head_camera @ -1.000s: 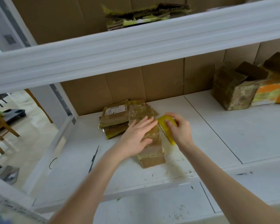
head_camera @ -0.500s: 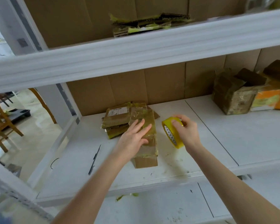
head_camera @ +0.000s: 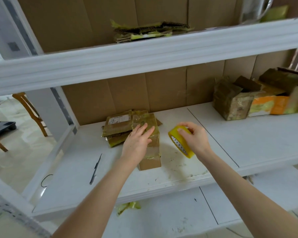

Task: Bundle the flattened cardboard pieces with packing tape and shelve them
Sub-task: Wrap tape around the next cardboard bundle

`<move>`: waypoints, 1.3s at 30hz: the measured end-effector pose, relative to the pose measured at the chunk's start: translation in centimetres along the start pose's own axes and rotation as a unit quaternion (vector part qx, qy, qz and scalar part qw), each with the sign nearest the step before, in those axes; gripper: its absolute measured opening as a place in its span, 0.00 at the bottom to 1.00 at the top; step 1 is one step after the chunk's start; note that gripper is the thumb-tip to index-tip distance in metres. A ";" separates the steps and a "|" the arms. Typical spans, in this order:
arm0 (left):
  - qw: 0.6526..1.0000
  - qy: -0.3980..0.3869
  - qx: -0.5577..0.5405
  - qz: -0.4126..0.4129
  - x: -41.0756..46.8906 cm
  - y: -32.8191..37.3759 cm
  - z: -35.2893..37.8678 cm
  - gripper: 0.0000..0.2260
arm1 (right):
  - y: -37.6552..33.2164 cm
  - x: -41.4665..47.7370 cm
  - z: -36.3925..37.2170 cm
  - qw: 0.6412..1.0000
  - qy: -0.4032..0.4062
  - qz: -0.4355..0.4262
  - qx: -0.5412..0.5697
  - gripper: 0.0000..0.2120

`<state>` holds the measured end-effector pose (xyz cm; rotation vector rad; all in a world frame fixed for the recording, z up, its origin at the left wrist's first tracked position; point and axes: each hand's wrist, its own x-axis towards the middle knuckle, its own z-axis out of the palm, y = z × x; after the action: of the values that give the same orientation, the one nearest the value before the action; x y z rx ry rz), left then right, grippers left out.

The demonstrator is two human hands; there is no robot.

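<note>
A narrow bundle of flattened cardboard [head_camera: 151, 160], wrapped in clear tape, lies on the white middle shelf [head_camera: 248, 145]. My left hand [head_camera: 138, 141] presses flat on its top with straight fingers. Behind it lies a second flat stack of cardboard [head_camera: 117, 127] with a white label. My right hand [head_camera: 194, 140] grips a yellow roll of packing tape [head_camera: 176, 142], held just right of the bundle and a little above the shelf. No tape strand between roll and bundle is visible.
A black pen [head_camera: 95, 169] and a thin black loop [head_camera: 46, 180] lie on the shelf's left part. Taped boxes [head_camera: 234, 102] stand at the back right. Another cardboard bundle [head_camera: 144, 32] rests on the upper shelf. Tape scraps [head_camera: 127, 206] lie on the lower shelf.
My right hand has drawn the tape roll away from the bundle to the right. My left hand has stayed pressed on the bundle. The view has shifted downward slightly.
</note>
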<state>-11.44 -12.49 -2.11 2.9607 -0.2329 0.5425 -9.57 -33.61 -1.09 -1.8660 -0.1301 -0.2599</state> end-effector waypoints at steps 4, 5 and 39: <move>0.985 0.069 -0.154 -0.046 -0.1 1.3 -3.1 0.30 | -0.2 -0.5 -0.7 0.999 -0.001 -0.017 -0.031 0.08; 0.969 0.104 -0.216 -0.060 0.0 1.9 -4.0 0.30 | -0.4 -0.7 -1.0 0.999 -0.002 -0.020 -0.046 0.08; 0.820 0.173 -0.473 -0.272 -4.9 -2.7 -7.4 0.06 | -3.4 -2.5 -6.2 0.932 -0.361 -0.037 0.024 0.18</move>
<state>-17.99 -8.11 2.74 1.7884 0.3016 0.6180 -13.43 -38.35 3.20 -1.8287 -0.7023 0.3911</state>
